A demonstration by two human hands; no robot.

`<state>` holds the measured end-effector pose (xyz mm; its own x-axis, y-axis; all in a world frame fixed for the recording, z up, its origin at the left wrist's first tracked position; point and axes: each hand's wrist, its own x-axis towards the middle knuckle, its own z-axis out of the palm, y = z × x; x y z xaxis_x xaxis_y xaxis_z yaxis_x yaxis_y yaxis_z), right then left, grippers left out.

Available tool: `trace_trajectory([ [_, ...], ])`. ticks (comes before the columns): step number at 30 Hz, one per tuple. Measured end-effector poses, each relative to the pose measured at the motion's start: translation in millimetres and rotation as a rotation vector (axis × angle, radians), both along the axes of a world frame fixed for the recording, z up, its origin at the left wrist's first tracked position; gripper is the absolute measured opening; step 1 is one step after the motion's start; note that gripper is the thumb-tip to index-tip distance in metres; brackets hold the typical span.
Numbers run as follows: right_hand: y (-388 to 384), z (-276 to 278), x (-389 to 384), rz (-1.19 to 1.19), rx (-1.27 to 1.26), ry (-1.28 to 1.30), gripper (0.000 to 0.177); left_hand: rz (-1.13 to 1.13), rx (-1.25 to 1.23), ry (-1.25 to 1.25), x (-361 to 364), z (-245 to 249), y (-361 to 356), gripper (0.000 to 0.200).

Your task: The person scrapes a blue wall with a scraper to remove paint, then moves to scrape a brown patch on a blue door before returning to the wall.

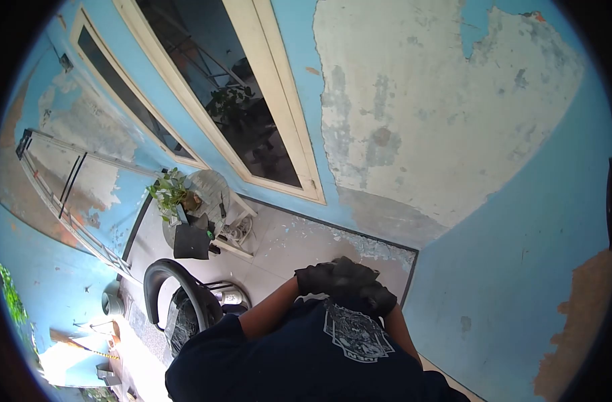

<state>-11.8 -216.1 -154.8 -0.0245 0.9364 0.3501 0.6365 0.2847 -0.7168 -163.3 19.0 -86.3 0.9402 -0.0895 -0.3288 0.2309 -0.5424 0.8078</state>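
Note:
My left hand [321,277] and my right hand [376,297] both wear dark gloves and are drawn together in front of my chest. They touch, and the gloves overlap so that one dark shape blends into the other. The fingers look curled inward. Whatever lies between them, if anything, is hidden. Just below the hands is my dark shirt [272,365] with a pale printed emblem [358,333].
Peeling plaster [440,100] covers part of the blue wall [507,268]. Paint flakes [313,234] lie along its foot. To the left are a black chair [160,275], a round table [215,184] with a potted plant [168,191], a ladder [71,228] and framed windows [292,134].

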Motion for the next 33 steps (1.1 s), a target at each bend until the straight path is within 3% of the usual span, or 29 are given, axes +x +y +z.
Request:
trace_trajectory([
  [2, 3.5, 8.1, 0.9, 0.062, 0.118, 0.096, 0.041, -0.226, 0.302, -0.238, 6.1, 17.3, -0.1, 0.047],
  [3, 5.4, 36.5, -0.1, 0.091, -0.136, 0.806, 0.043, -0.210, 0.306, -0.239, 9.2, 31.1, 2.3, 0.047],
  [4, 11.7, 53.4, 2.1, 0.109, -0.410, 1.502, 0.046, 0.036, 0.293, -0.278, 15.6, 48.0, 8.9, 0.045],
  [5, 16.7, 52.9, 9.1, 0.122, -0.415, 1.487, 0.046, 0.283, 0.277, -0.319, 27.1, 67.3, 18.5, 0.042],
  [6, 14.5, 48.1, 16.2, -0.023, -0.424, 1.528, 0.045, 0.498, 0.133, -0.499, 51.1, 90.9, 30.4, 0.042],
  [7, 11.8, 44.7, 22.4, -0.172, -0.433, 1.561, 0.044, 0.531, 0.350, -0.627, 72.0, 137.1, 46.3, 0.041],
  [8, 12.8, 37.5, 28.3, -0.296, -0.425, 1.555, 0.045, 0.597, 0.466, -1.106, 96.9, 199.0, 56.0, 0.042],
  [9, 11.4, 29.9, 32.2, -0.288, -0.435, 1.539, 0.045, 0.677, 0.447, -1.296, 121.3, 247.6, 67.0, 0.041],
  [11, 7.6, 16.7, 42.8, -0.337, -0.286, 1.747, 0.043, 0.610, 0.620, -1.803, 176.1, 343.5, 101.2, 0.054],
  [12, 5.9, 11.3, 45.3, -0.421, -0.294, 1.764, 0.042, 0.672, 0.854, -1.879, 194.7, 399.2, 108.7, 0.058],
  [14, -2.0, -5.3, 45.2, -0.500, -0.319, 1.714, 0.043, 0.653, 1.214, -1.972, 273.3, 453.2, 179.1, 0.049],
  [15, 0.0, -9.8, 46.0, -0.580, -0.347, 1.680, 0.044, 0.768, 0.988, -2.154, 257.0, 504.4, 155.0, 0.051],
  [16, 3.3, -16.0, 46.6, -0.584, -0.332, 1.678, 0.044, 0.759, 0.997, -1.841, 275.6, 499.3, 178.6, 0.049],
  [18, -5.4, -22.6, 33.7, -0.650, -0.347, 1.740, 0.044, 0.712, 1.127, -1.640, 304.7, 440.4, 199.2, 0.042],
  [19, -10.2, -27.8, 26.9, -0.673, -0.326, 1.744, 0.044, 0.690, 1.273, -1.760, 299.5, 387.9, 183.9, 0.036],
  [20, -10.1, -36.2, 24.6, -0.684, -0.325, 1.762, 0.041, 0.522, 1.275, -1.658, 295.4, 306.1, 172.4, 0.034],
  [22, -7.5, -53.5, 22.4, -0.660, -0.274, 1.852, 0.037, 0.201, 0.674, -0.994, 272.0, 83.4, 141.9, 0.052],
  [23, -4.0, -55.7, 18.0, -0.658, -0.252, 1.858, 0.037, -0.032, 0.671, -0.586, 227.4, -3.8, 126.6, 0.051],
  [24, -7.7, -58.0, 10.1, -0.721, -0.253, 1.861, 0.038, -0.192, 0.602, -0.230, 197.1, -46.6, 122.6, 0.050],
  [25, -11.8, -58.4, 10.7, -0.790, -0.246, 1.854, 0.039, -0.224, 0.560, -0.111, 186.3, -60.5, 119.8, 0.049],
  [26, -15.6, -78.1, 17.4, -0.770, -0.274, 1.903, 0.038, -0.178, 0.570, -0.162, 193.7, -40.1, 125.3, 0.047],
  [27, -10.5, -95.7, 30.6, -0.780, -0.267, 1.910, 0.038, -0.055, 0.629, -0.371, 211.9, 1.0, 137.9, 0.046],
  [29, -24.2, -119.8, 13.6, -0.595, -0.128, 2.083, 0.038, 0.294, 0.778, -1.092, 246.2, 150.2, 172.4, 0.044],
  [30, -20.2, -104.8, 14.2, -0.704, -0.206, 2.025, 0.038, 0.436, 0.867, -1.415, 255.1, 232.4, 190.1, 0.043],
  [32, -9.0, -99.9, 28.5, -0.742, -0.280, 1.993, 0.035, 0.617, 0.982, -1.832, 265.7, 366.9, 225.0, 0.041],
  [33, -2.1, -98.5, 33.5, -0.776, -0.314, 1.961, 0.033, 0.660, 0.972, -1.890, 274.3, 414.6, 238.7, 0.040],
])
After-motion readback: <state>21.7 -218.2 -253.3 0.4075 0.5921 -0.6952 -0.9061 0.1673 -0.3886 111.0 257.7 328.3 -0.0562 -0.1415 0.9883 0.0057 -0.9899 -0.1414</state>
